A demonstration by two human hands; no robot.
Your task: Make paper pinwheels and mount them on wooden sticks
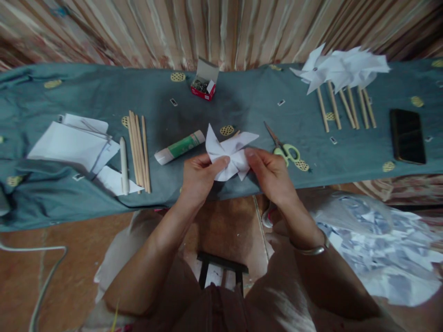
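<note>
A white paper pinwheel [230, 150] is held between both hands over the near edge of the cloth-covered table. My left hand [200, 177] grips its left side, the thumb pressed near the centre. On the right blade, my right hand [272, 173] pinches the paper between thumb and fingers. Behind the pinwheel a small bit of a wooden stick shows; most of it is hidden. A glue stick [180, 147] with a green label lies just beyond my left hand. Scissors [285, 150] with green handles rest beside my right hand.
A red box [204, 87] of small metal pins stands open at the back. Wooden sticks [138, 152], a white pen-like stick [123, 163] and paper sheets [71, 145] lie left. Finished pinwheels [346, 69] and a phone [407, 136] lie right. A bag of paper scraps [377, 244] sits below.
</note>
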